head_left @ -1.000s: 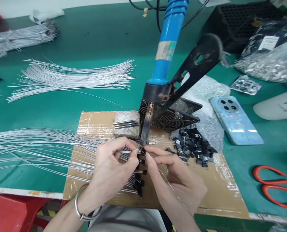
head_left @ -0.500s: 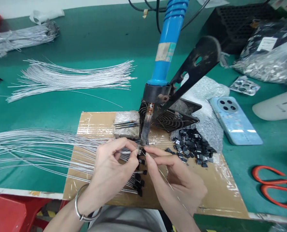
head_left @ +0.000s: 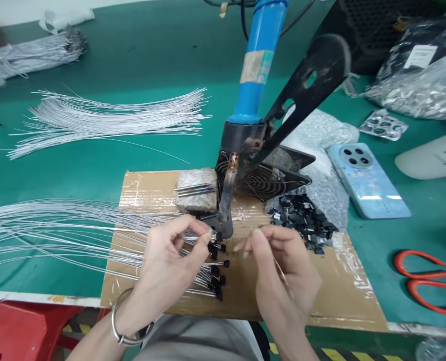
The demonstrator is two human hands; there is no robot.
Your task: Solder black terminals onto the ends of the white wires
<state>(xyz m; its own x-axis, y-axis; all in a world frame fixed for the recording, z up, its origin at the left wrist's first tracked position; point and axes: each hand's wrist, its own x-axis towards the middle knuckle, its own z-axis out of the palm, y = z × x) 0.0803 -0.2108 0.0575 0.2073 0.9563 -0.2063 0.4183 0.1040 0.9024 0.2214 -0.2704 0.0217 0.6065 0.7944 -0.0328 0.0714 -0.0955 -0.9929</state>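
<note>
My left hand [head_left: 172, 258] pinches a small pale piece [head_left: 211, 232] between thumb and forefinger; its kind is too small to tell. It is beside the bent tip of a blue soldering iron [head_left: 247, 95], which hangs tip-down in a black metal stand [head_left: 301, 85]. My right hand [head_left: 286, 265], to the right and apart from the tip, is closed around a thin solder wire [head_left: 284, 277] running down across the palm. White wires [head_left: 76, 210] with black end pieces [head_left: 216, 281] lie under and beside my left hand.
Black small pieces [head_left: 301, 220] are heaped at right on the cardboard [head_left: 343, 291]. A block [head_left: 196, 198] with metal rods and a black fan [head_left: 266, 183] stand behind. Loose white wires [head_left: 114, 118], a blue phone [head_left: 369, 183] and red-handled scissors [head_left: 429, 281] lie on the green table.
My right hand has drawn away from the iron's tip to the right, with the solder wire. My left hand has moved slightly left and off the tip, still pinching.
</note>
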